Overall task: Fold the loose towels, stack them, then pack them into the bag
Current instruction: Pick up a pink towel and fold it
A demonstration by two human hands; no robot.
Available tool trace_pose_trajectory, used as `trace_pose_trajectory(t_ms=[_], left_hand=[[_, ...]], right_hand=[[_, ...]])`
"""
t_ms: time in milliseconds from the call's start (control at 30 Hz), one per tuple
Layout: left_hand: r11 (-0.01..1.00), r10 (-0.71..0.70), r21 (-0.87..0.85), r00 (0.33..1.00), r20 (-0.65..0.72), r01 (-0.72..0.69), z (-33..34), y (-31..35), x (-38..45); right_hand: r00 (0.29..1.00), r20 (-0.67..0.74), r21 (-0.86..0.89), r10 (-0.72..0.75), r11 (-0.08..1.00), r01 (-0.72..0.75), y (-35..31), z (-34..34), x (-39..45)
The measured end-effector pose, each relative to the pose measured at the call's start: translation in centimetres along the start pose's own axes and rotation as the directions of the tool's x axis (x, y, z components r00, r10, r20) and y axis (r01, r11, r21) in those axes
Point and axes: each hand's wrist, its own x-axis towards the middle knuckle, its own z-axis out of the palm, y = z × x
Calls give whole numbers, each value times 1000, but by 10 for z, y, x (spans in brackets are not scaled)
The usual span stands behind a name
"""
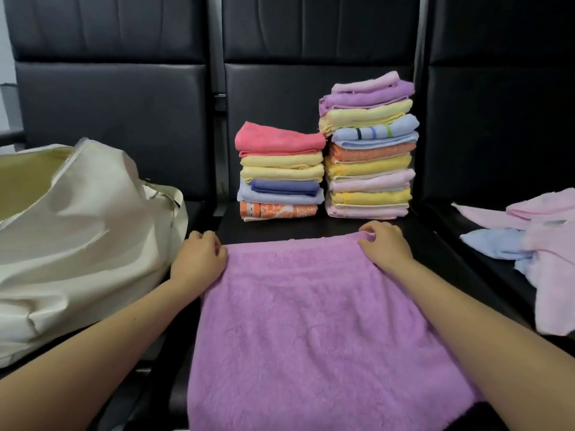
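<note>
A purple towel (311,321) lies spread flat on the middle black seat, reaching down to the bottom edge of the view. My left hand (199,259) grips its far left corner with curled fingers. My right hand (384,244) pinches its far right corner. Behind the towel stand two stacks of folded towels: a shorter stack (280,172) topped by a coral one, and a taller stack (370,147) topped by lilac and pink ones. A cream fabric bag (77,244) sits open on the left seat.
Loose pink and light blue towels (535,244) lie in a heap on the right seat. Black padded seat backs (112,104) rise behind everything. A metal gap divides the seats.
</note>
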Motion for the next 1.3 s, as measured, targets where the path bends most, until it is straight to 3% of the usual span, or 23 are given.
trace_pose_trajectory(t_ms=[133,267,333,433,600,733,867,1100,1300], left_hand=[[1000,24,-8,1000,-6,-24,-5,0,-2],[984,-25,-167,983,182,56,-20,-3,-1],[981,13,-192,979,206,27,-30,-6,-6],[982,62,-184,996,67,-49,-45,-1,-18],[935,-19,-353,985,-171,-43,-100,45,-22],[867,13,-467,943,-331,-176,-171,92,-19],[729,5,-629,921,-388,-269,-232,130,-24],[531,-67,-776,895,-441,-342,-296,160,-41],[498,-128,-817,908,-400,-290,-311,162,-31]], right_hand=[[994,108,130,25,991,-39,2,-5,8],[982,182,185,43,980,-77,-5,-16,7],[990,143,222,9,974,-41,-8,-23,-1],[998,59,335,-34,942,12,-15,-43,-21],[983,-118,367,-143,913,176,-40,-129,-46],[930,-354,571,-97,765,297,-77,-219,-67],[862,-506,666,-21,625,406,-108,-286,-90],[860,-511,720,5,548,425,-144,-345,-118],[940,-340,796,15,537,279,-150,-355,-111]])
